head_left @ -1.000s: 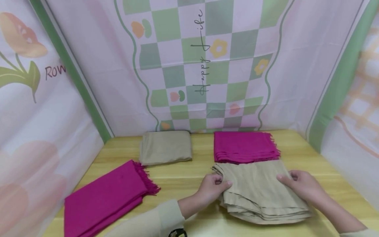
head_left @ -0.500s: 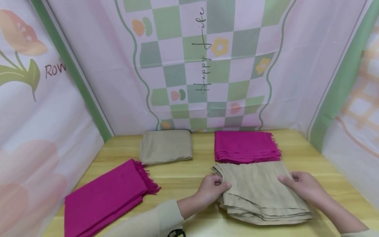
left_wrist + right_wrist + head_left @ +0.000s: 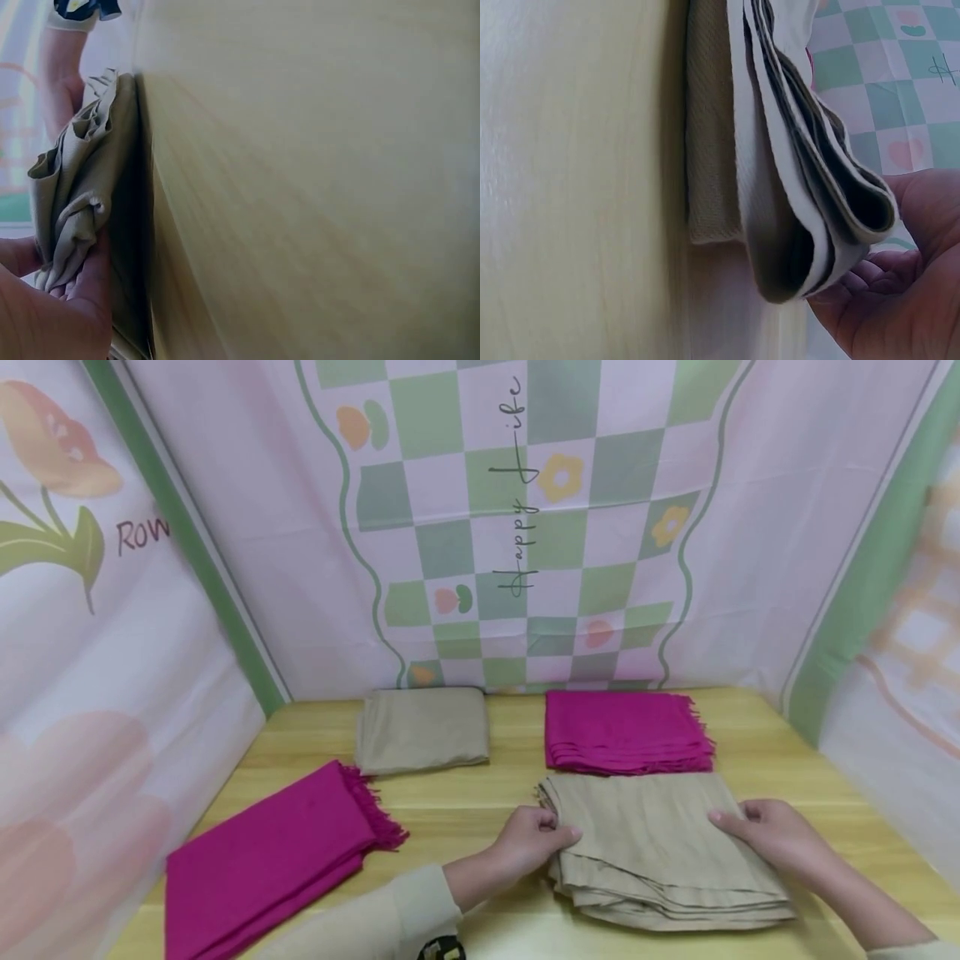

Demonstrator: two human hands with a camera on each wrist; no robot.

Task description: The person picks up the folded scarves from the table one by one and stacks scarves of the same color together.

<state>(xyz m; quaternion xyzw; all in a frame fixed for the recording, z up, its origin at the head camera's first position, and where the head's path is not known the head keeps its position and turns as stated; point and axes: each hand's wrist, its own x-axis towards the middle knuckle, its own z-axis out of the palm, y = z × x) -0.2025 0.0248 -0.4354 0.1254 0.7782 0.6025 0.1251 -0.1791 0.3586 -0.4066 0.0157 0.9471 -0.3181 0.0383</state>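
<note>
A beige scarf (image 3: 660,835), folded in several layers, lies on the table at the front right in the head view. My left hand (image 3: 531,842) pinches its left edge, thumb on top and fingers curled below. In the left wrist view that hand (image 3: 71,307) grips bunched layers of the scarf (image 3: 90,165). At the opposite edge my right hand (image 3: 776,839) holds the scarf, thumb on the upper face, with the other fingertips hidden beneath. Stacked, rounded folds of the scarf (image 3: 780,187) show beside the right hand (image 3: 911,277) in the right wrist view.
Directly behind the beige scarf lies a folded magenta scarf (image 3: 626,731) with fringe. Another folded beige cloth (image 3: 423,731) sits at the back left of the wooden table (image 3: 450,810). A second magenta fringed scarf (image 3: 262,860) lies slanted at the front left. Printed curtains (image 3: 480,527) enclose the table.
Both hands keep their hold on the beige scarf. The left hand has shifted slightly left and down, the right hand slightly right, and the scarf's upper face looks a little flatter.
</note>
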